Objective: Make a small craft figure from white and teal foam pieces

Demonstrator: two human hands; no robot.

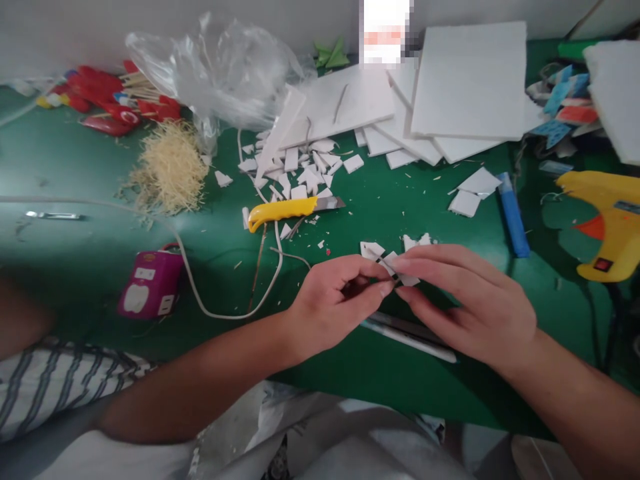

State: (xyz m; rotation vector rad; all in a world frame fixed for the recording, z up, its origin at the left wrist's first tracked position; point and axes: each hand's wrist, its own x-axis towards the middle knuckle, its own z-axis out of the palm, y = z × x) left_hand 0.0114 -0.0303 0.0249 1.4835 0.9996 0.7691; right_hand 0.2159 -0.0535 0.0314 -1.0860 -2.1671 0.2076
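Near the middle of the green table [320, 360], my left hand [340, 300] and my right hand [465, 300] meet fingertip to fingertip. Both pinch a small white piece [409, 277] with thin black marks or strips on it; my fingers hide part of it. Another white piece [371, 251] shows just beyond my left fingertips, and a jagged white scrap [417, 241] lies behind my right fingers. Under my hands a long thin white-and-grey strip [415, 339] lies on the table. A yellow-handled cutter [283, 212] lies to the left, beyond my left hand, its blade pointing right.
White foam sheets [470, 80], white scraps [313, 173] and a plastic bag [230, 73] are at the back. A yellow glue gun [607, 220] and blue stick [513, 215] lie right. Left are a purple box [150, 283], straw-like shreds [173, 167], a white cable [190, 267] and another person's arm [23, 310].
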